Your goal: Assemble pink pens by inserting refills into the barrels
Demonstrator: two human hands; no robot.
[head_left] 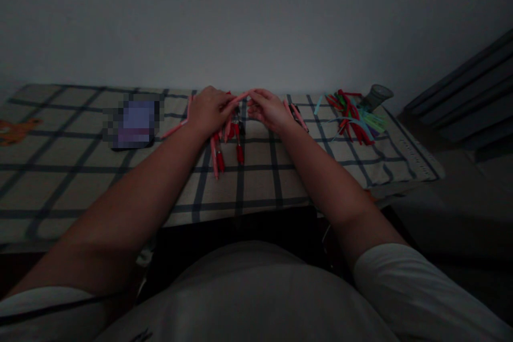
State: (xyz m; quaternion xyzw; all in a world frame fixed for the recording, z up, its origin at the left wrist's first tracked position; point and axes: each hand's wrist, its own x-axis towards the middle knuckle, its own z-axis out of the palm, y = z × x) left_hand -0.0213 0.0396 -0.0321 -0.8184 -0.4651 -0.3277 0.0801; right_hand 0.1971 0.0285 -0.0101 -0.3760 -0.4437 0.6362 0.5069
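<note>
A slim pink pen (241, 97) spans the gap between my two hands, its right end slightly higher. My left hand (209, 109) is closed on its left end, while the fingertips of my right hand (267, 109) pinch the right end. Below and beside my left hand lie several red and pink pens, among them a red pen (239, 150) and a pink pen (214, 159); my left hand hides part of them. Just right of my right hand, pink and black pens (296, 115) rest on the cloth, partly covered by the wrist.
A checked cloth (260, 187) covers the table against a plain wall. To the left are a blurred phone-like object (138, 123) and an orange item (16, 131). At the right, colourful strips (355, 117) lie by a glass vase (378, 96).
</note>
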